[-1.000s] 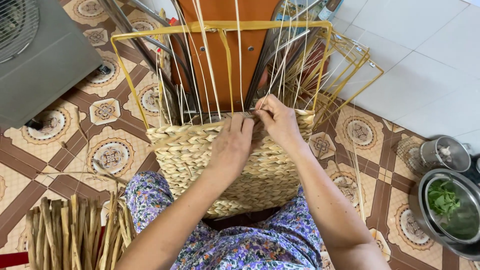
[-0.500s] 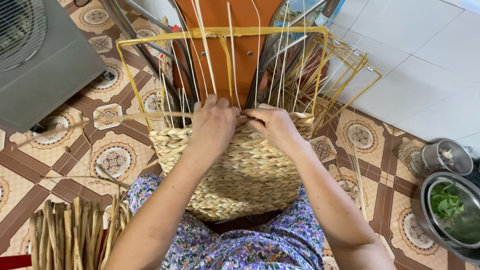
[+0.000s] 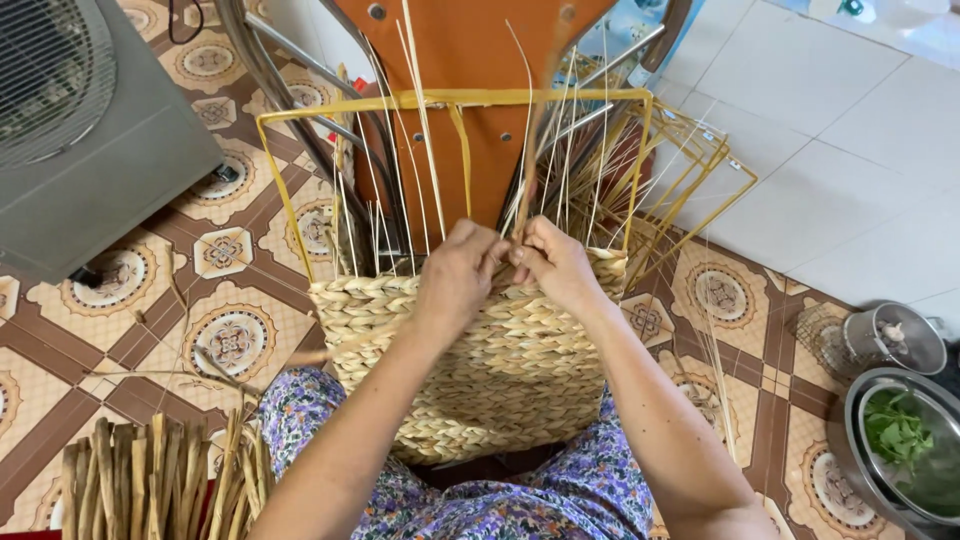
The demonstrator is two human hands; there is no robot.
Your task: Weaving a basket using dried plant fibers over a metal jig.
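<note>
A half-woven straw basket (image 3: 500,370) rests against my lap, built on a yellow wire frame (image 3: 455,99) with thin pale stakes (image 3: 415,120) rising from its top edge. My left hand (image 3: 455,275) and my right hand (image 3: 550,262) meet at the basket's upper rim, near the middle. Both pinch a flat straw strand (image 3: 528,160) that runs up between the stakes and looks blurred. My floral-print clothing (image 3: 520,500) shows below the basket.
An orange chair back (image 3: 470,45) with metal legs stands behind the frame. A grey fan unit (image 3: 90,130) sits at the upper left. A bundle of dried straw (image 3: 150,480) lies at the lower left. Metal pots (image 3: 900,440), one with greens, stand at the right. More yellow frames (image 3: 700,170) lean behind.
The view has tilted down and closer. My left hand moved right along the rim to meet my right hand, and the strand now rises between the stakes.
</note>
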